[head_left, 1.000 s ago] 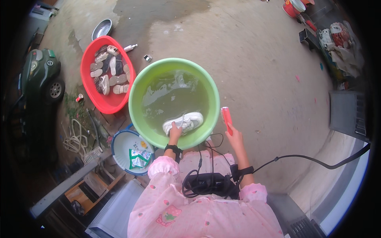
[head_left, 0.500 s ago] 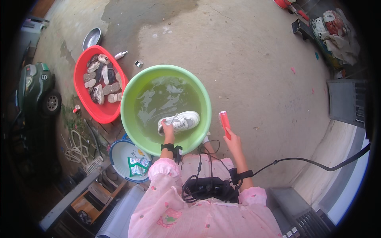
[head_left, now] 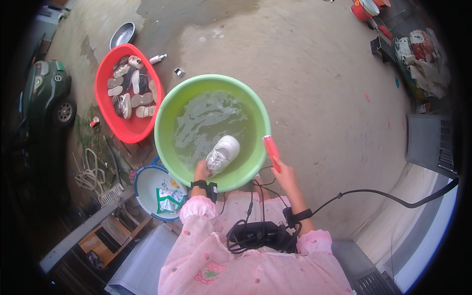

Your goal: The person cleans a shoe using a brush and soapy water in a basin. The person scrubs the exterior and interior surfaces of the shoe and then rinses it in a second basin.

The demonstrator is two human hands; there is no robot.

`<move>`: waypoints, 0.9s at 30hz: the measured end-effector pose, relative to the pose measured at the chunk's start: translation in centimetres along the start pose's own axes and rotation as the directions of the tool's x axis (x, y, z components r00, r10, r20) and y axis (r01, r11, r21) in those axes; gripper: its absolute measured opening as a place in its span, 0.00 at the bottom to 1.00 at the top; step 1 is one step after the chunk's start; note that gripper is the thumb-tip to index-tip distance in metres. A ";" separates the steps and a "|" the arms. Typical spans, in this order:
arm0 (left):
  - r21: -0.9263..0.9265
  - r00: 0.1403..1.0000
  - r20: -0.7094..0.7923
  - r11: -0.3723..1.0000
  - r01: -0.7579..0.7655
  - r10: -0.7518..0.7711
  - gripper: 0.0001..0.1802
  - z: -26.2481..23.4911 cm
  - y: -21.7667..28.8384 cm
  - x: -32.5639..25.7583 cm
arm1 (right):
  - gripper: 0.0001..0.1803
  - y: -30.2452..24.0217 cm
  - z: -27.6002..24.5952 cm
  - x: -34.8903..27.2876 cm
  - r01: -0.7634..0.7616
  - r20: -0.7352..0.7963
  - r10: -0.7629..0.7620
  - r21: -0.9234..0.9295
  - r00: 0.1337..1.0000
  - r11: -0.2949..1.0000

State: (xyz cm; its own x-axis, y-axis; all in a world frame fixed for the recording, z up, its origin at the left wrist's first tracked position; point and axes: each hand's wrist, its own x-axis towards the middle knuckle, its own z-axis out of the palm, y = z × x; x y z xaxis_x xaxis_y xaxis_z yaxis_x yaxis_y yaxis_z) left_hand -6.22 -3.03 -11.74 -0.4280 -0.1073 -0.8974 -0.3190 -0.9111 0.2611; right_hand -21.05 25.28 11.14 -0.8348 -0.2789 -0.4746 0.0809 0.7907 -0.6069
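Note:
A white sneaker (head_left: 224, 152) is held over the murky water in a round green basin (head_left: 264, 116). My left hand (head_left: 202, 170) grips it at the heel end, its toe pointing up and to the right. Just outside the basin's right rim, my right hand (head_left: 286, 175) is closed round the handle of a red scrub brush (head_left: 271, 150). The brush's head is raised near the rim, apart from the sneaker. The fingers of my left hand are partly hidden by the shoe.
A red oval tub (head_left: 99, 88) full of shoes stands to the left, with a metal bowl (head_left: 123, 35) and a white bottle (head_left: 158, 59) nearby. A blue-rimmed basin (head_left: 142, 183) holds a green-and-white packet (head_left: 169, 200). A black cable (head_left: 378, 196) runs right from my right wrist.
The sneaker has turned from lying sideways to pointing its toe upward, and my left hand has shifted lower. The brush has come closer to the basin rim. The whole view has shifted slightly.

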 end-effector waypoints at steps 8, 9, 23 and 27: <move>0.347 0.992 -0.115 0.938 -0.013 0.057 0.16 5.8 -1.1 -3.8 | 0.21 -1.9 4.1 -0.3 0.223 0.099 -0.202 -0.316 0.974 0.922; 0.455 0.977 -0.168 0.890 -0.042 0.132 0.19 6.0 -1.9 -3.7 | 0.21 -2.0 4.8 -0.5 0.280 0.176 -0.229 -0.378 0.958 0.883; 0.923 0.894 -0.014 0.349 -0.160 0.447 0.28 2.3 -2.7 -3.5 | 0.17 -2.3 8.4 -0.8 0.379 0.428 -0.127 -0.575 0.895 0.725; 0.726 0.929 0.097 0.614 -0.311 0.356 0.22 2.1 -2.0 -6.4 | 0.15 -2.1 8.5 -0.9 0.356 0.387 -0.116 -0.636 0.915 0.685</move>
State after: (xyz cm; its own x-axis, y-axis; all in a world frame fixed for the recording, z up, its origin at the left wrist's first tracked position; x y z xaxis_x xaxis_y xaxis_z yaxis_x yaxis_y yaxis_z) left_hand -4.55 0.35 -5.78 -0.5935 -0.3858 -0.7063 -0.6762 -0.2368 0.6976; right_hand -15.88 19.25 7.42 -0.5622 -0.5580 -0.6104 -0.5881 0.7887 -0.1793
